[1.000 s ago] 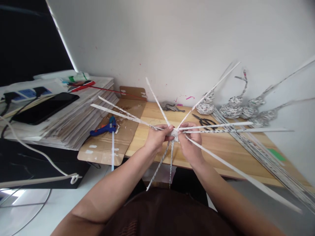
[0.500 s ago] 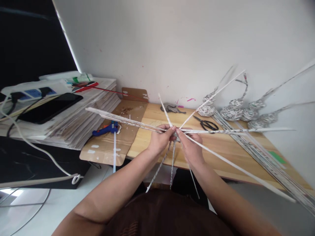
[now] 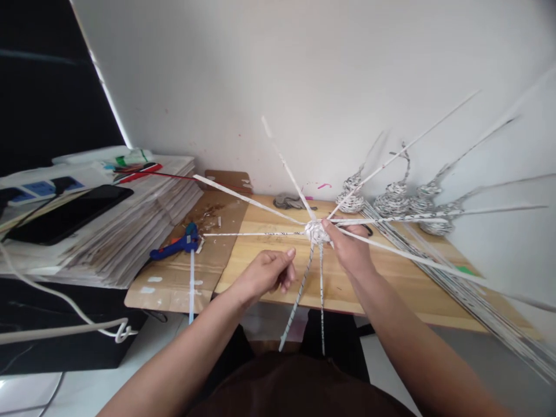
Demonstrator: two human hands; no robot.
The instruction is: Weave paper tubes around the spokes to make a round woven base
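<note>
A small woven paper base [image 3: 316,231], made of rolled newspaper strips, hangs over the wooden table. Long paper spokes stick out from it on all sides, several to the right and two down toward my lap. My right hand [image 3: 351,246] pinches the base at its right edge, thumb on top. Below and left of the weave is my left hand [image 3: 271,272], apart from it, with its fingers loosely curled and nothing visible in them. The right hand partly covers black scissors [image 3: 368,230] on the table.
Several woven gourd shapes [image 3: 393,200] stand along the wall at right, beside a bundle of paper rolls [image 3: 456,284]. A blue glue gun [image 3: 176,246] lies on cardboard [image 3: 174,284] at left, near stacked paper [image 3: 163,226] bearing a phone [image 3: 72,213]. A grey cloth [image 3: 293,201] lies behind.
My left hand has let go of the woven base and moved down and left. The right hand still holds the base, which has turned so its weave faces me more.
</note>
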